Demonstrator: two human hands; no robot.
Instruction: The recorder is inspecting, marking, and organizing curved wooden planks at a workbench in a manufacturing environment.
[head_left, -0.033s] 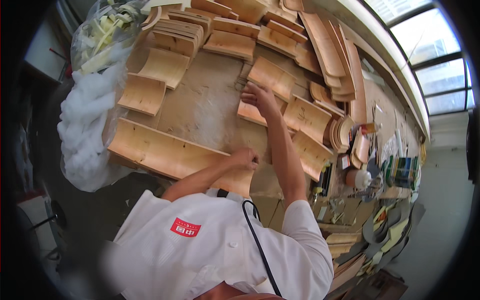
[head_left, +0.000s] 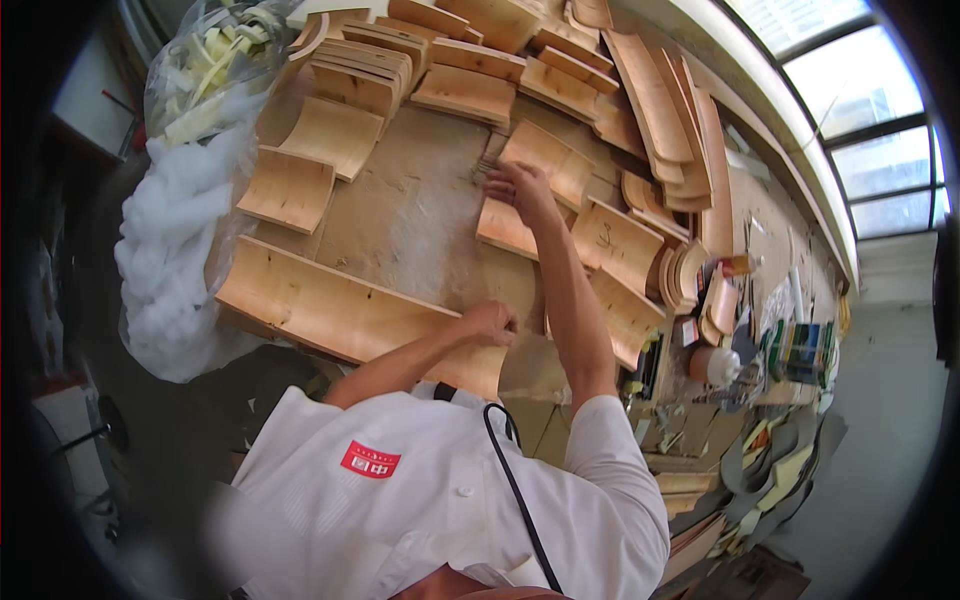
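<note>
My right hand [head_left: 520,185] reaches far over the workbench [head_left: 400,210], and its fingers close on the near edge of a small curved plywood piece [head_left: 552,158]. That piece lies over another one like it [head_left: 503,228]. My left hand [head_left: 490,322] is curled on the right end of a long curved wooden panel [head_left: 330,308] that lies along the bench's near edge. Both forearms are bare and come out of my white shirt [head_left: 420,500].
Stacks of curved plywood pieces [head_left: 365,75] and long bent slats [head_left: 660,100] crowd the back. A clear bag of white stuffing [head_left: 165,250] and one of pale foam scraps [head_left: 215,60] stand left. Small tools and a tub [head_left: 715,365] clutter the right. A black cable [head_left: 510,470] crosses my shirt.
</note>
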